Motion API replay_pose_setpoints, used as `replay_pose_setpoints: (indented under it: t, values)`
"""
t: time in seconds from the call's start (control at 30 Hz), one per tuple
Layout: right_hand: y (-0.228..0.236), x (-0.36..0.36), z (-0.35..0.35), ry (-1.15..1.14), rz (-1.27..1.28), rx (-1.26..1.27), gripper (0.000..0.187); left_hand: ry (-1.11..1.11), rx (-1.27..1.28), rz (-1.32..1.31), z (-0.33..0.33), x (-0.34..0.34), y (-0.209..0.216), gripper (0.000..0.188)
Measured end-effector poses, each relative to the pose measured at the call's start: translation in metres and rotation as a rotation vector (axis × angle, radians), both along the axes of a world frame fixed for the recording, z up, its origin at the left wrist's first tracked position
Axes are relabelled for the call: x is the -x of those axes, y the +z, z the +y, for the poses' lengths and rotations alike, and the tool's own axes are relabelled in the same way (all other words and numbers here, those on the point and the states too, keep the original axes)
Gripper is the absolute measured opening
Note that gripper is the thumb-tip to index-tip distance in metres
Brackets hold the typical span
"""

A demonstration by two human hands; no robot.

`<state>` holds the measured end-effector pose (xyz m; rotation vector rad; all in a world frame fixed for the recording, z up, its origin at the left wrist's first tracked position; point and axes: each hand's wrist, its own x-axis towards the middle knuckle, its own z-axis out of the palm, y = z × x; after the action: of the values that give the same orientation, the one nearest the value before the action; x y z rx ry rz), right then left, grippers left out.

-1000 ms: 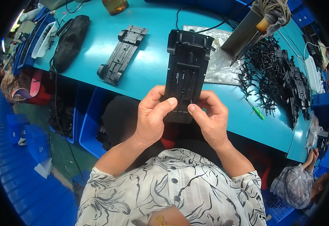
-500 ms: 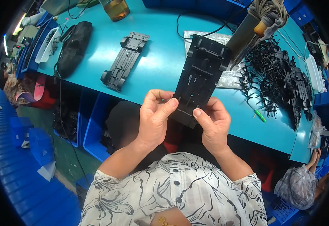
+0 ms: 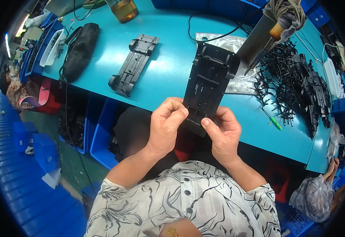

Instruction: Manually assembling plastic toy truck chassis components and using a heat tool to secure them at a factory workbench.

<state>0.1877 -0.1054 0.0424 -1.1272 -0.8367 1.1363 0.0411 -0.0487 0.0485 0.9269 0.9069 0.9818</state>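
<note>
Both hands are clamped on one black plastic model-car chassis (image 3: 208, 81), the left hand (image 3: 165, 125) gripping the left side of its lower end and the right hand (image 3: 224, 134) the lower right corner, thumbs pressed on the face and the other fingers curled behind. The hands are apart from each other, with the chassis between them. It is held raised over the near edge of the turquoise desk (image 3: 101, 75), its top leaning slightly to the right, its molded face with crossbars and wheel arches turned up to the wearer. A second chassis (image 3: 133, 65) lies flat left of the desk's middle, one end close to the near edge. Toward the left edge rests a black pouch (image 3: 80, 53), with a white tray (image 3: 53, 49) of small dark parts just beyond it. A glass jar of amber liquid (image 3: 125, 11) stands by the far edge. To the right, a clear plastic sheet (image 3: 241, 85) lies partly behind the held piece, near a tangled heap of black plastic parts (image 3: 283, 79); a green-handled tool (image 3: 275, 123) lies below the heap, toward the near edge.
</note>
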Motion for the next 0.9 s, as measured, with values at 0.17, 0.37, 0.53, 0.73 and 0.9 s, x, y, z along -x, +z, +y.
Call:
replay_pose_setpoints:
  t: [0.17, 0.37, 0.53, 0.73, 0.9]
  values:
    - [-0.005, 0.005, -0.003, -0.016, -0.057, -0.023, 0.020, -0.001, 0.077, -0.012, 0.001, 0.001, 0.002, 0.009]
    - [-0.007, 0.008, -0.004, -0.024, -0.048, -0.007, 0.020, 0.010, 0.122, -0.040, 0.000, 0.000, 0.003, 0.009]
    - [-0.004, 0.005, 0.000, -0.023, -0.019, 0.002, 0.020, 0.015, 0.097, -0.007, 0.003, -0.003, 0.002, 0.011]
    - [0.016, 0.009, 0.008, 0.019, 0.141, 0.016, 0.023, 0.125, -0.178, 0.079, -0.002, -0.004, 0.006, 0.008]
    - [0.017, 0.006, 0.000, -0.044, -0.042, -0.015, 0.025, 0.148, -0.543, 0.215, -0.008, -0.006, 0.004, 0.016]
